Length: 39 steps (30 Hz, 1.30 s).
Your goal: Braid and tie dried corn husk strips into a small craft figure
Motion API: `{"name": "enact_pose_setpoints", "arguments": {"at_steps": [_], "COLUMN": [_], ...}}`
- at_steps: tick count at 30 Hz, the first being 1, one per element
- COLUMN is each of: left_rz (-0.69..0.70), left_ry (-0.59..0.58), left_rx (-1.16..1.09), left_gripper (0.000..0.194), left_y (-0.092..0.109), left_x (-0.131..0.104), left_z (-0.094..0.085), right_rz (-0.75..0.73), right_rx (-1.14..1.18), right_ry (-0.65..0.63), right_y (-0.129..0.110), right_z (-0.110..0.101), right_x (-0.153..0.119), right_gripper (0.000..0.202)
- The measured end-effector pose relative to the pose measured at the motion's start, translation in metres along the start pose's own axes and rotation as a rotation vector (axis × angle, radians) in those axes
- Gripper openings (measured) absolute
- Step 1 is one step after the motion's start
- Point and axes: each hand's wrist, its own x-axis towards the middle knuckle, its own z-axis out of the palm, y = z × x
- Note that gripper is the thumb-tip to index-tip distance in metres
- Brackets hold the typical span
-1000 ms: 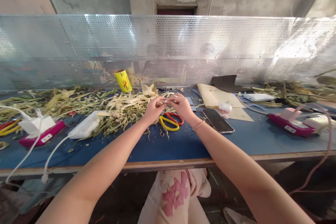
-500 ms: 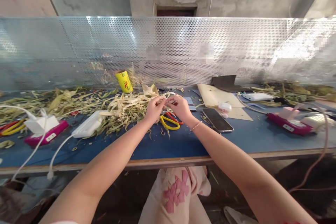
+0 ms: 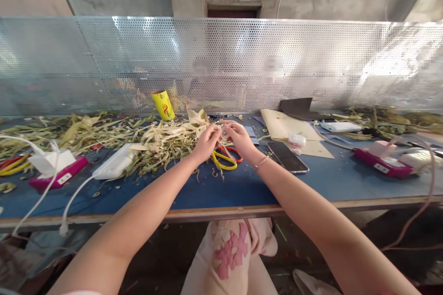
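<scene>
My left hand [image 3: 206, 142] and my right hand [image 3: 238, 137] meet above the blue table, fingertips nearly touching. Both are closed in a pinch on something too small to make out. Just below them lie scissors [image 3: 224, 160] with yellow and red handles, their blades hidden under my hands. A heap of dried pale-green leaves and husks [image 3: 166, 143] spreads to the left, close against my left hand. A bracelet circles my right wrist.
A yellow cardboard tube [image 3: 162, 105] stands behind the heap. To the right lie a phone [image 3: 287, 157], a white earphone case [image 3: 296, 140] and beige paper [image 3: 287, 124]. Magenta power strips [image 3: 58, 173] with white cables sit at both sides. A perforated metal screen [image 3: 221, 64] closes the back.
My fingers have shifted slightly, with the left hand turned a little more upright and the two hands still together. The view has tilted slightly. Objects on the table have stayed put.
</scene>
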Motion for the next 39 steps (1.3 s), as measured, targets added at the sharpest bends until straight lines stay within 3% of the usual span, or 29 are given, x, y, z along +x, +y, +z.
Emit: {"name": "enact_pose_setpoints", "arguments": {"at_steps": [6,10,16,20,26,29,33,39], "left_rz": [-0.137,-0.140,-0.174,-0.181,-0.152,-0.149,-0.151,-0.153], "left_ry": [0.069,0.063,0.055,0.057,0.075,0.057,0.016,-0.023], "left_rx": [-0.105,-0.129,-0.253,-0.268,-0.323,-0.341,-0.345,-0.344], "left_gripper": [0.027,0.025,0.030,0.033,0.028,0.027,0.028,0.032], "left_y": [0.001,-0.001,0.002,0.002,0.000,0.000,-0.002,0.000], "left_x": [0.001,0.002,0.001,0.001,0.003,0.003,0.003,0.003], "left_z": [0.002,0.002,0.003,0.002,-0.001,-0.002,-0.003,-0.002], "right_rz": [-0.306,-0.397,-0.278,-0.156,-0.117,-0.060,-0.094,-0.077], "right_rx": [-0.324,-0.392,-0.259,-0.076,0.180,0.133,-0.098,-0.196], "right_ry": [0.076,0.048,-0.291,-0.405,-0.558,-0.462,-0.281,-0.166], "right_y": [-0.003,-0.008,-0.012,-0.007,-0.008,-0.012,-0.013,-0.013], "right_z": [-0.006,-0.006,-0.007,-0.011,-0.013,-0.010,-0.008,-0.009], "right_x": [-0.001,-0.004,-0.008,-0.007,-0.006,-0.006,-0.006,-0.003], "right_gripper": [0.022,0.021,0.033,0.037,0.038,0.030,0.031,0.030]}}
